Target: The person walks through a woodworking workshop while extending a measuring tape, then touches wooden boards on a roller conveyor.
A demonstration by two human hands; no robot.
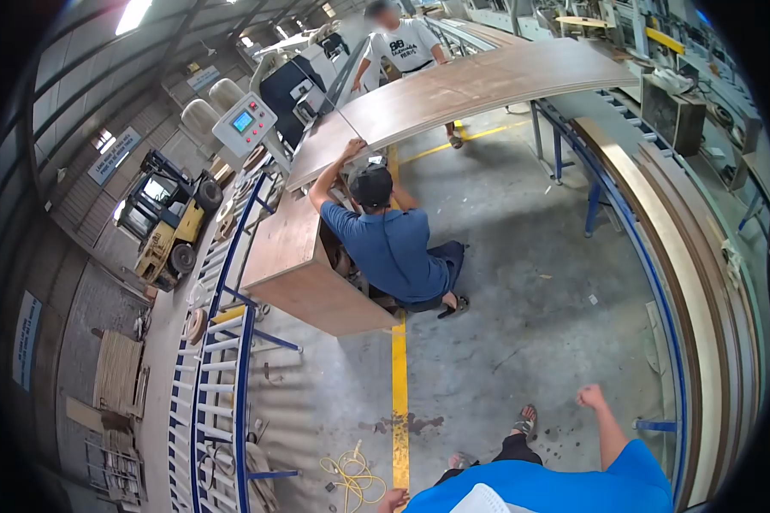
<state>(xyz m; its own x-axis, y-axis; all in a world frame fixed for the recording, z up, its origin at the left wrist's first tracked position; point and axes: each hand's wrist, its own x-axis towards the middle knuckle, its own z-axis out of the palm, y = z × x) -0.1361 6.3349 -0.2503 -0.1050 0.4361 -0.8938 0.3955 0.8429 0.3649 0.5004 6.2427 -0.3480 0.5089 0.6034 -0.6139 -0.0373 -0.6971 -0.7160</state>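
Wearer's hands: two, well apart, either side of one bright blue shirt (556, 487).
Right hand (589, 397): held out over the floor, fingers apparently curled in; nearest it are the boards (700, 342) along the right side.
Left hand (393, 499): one, partly cut off by the bottom edge; I cannot tell whether it is open or closed.
Yellow cord (351, 476): one loose tangle on the floor, near the left hand.
Boards: several long strips, overlapping too closely to count, lying lengthwise beside a blue-legged stand (592, 209).
Co-workers: two; one person in a dark blue shirt (392, 252) and cap crouches, one in a white printed shirt (406, 47) stands beyond the panel.
Long brown panel (488, 75): one span, raised across the scene between the co-workers; a dark line crosses it near its left end, and I cannot tell whether that is a joint.
Co-worker's raised hand (353, 148): one, the croucher's, at the panel's near edge.
Wooden box (329, 295): one, just left of the croucher.
Roller tracks (220, 402): two, side by side on the left.
Control box (245, 125): one, with one lit screen.
Forklift (175, 232): one, yellow, beyond the rollers.
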